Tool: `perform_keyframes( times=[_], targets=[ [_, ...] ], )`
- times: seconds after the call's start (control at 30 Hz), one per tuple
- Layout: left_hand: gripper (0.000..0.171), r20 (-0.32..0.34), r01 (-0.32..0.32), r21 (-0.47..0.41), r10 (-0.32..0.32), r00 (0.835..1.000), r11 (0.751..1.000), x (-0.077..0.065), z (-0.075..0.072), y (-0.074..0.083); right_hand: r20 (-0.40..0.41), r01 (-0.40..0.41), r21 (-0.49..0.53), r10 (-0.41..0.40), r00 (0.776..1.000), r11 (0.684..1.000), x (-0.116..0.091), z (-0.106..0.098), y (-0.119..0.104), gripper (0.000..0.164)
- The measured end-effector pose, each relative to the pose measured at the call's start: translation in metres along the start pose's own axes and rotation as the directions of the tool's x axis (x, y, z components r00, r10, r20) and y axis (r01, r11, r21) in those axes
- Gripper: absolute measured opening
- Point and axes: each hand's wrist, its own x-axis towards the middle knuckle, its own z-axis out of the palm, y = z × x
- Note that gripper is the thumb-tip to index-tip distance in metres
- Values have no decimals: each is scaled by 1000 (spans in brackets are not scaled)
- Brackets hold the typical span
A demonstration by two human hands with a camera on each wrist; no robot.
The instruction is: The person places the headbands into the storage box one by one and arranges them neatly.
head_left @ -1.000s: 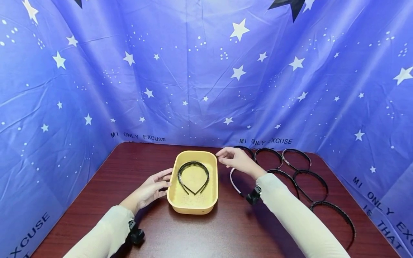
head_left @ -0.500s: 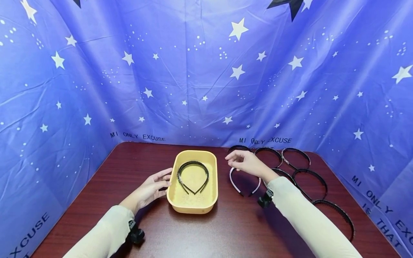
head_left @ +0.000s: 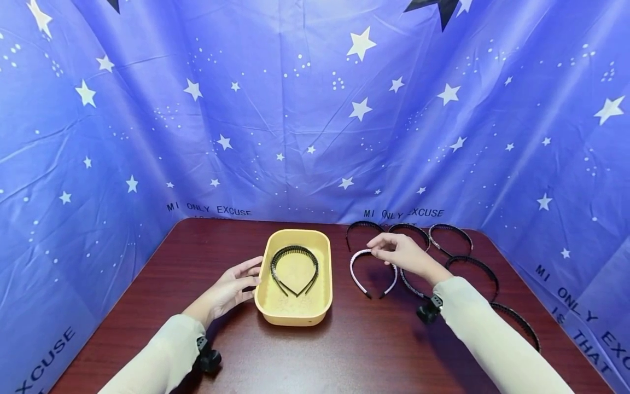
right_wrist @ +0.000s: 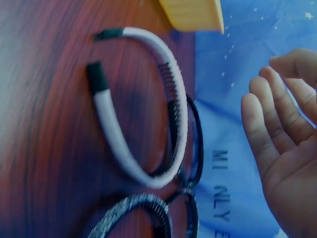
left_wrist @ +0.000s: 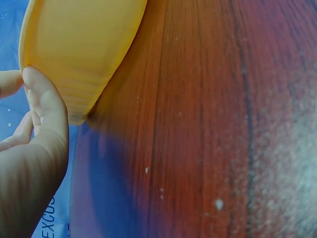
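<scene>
A yellow tray (head_left: 293, 320) stands mid-table with black toothed headbands (head_left: 295, 250) nested inside. Along its left side, the fingers of my left hand (head_left: 231, 287) touch the rim, loosely spread; the left wrist view shows thumb and fingertips at the yellow wall (left_wrist: 84, 44). My right hand (head_left: 403, 254) hovers at the top of a pale pink headband (head_left: 355, 276) with black tips, fingers relaxed and holding nothing. In the right wrist view the pink headband (right_wrist: 115, 129) lies apart from the hand (right_wrist: 292, 139).
Several more black headbands lie at the right: one toothed (head_left: 364, 223) at the back, others at the back right (head_left: 450, 226), right (head_left: 473, 258) and near right (head_left: 517, 317). A glittery one (head_left: 410, 287) is partly hidden by the right arm. A blue starry curtain (head_left: 305, 109) surrounds the table (head_left: 275, 361).
My right hand has moved right, away from the tray's back right corner to above the pink headband, which now shows more fully. The left hand has stayed at the tray.
</scene>
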Motion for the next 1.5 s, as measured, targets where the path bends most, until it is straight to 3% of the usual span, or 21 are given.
perform_keyframes(
  times=[0.57,1.07,1.27,1.5],
  targets=[
    [70,-6,7,-18,-7,1000,1000,-1,0,-2,-54,-18,-17,17,998,1000,-35,-25,27,18],
    [70,-15,10,-18,-10,1000,1000,-1,1,0,-102,-78,-52,72,992,996,-85,-57,45,24],
    [70,-10,10,-28,-10,1000,1000,0,0,-1,-131,-112,-111,97,987,988,-100,-69,59,24],
    [71,5,-1,-33,1,1000,999,-1,0,-1,-170,-124,-87,108,980,988,-124,-87,77,27]
  ],
)
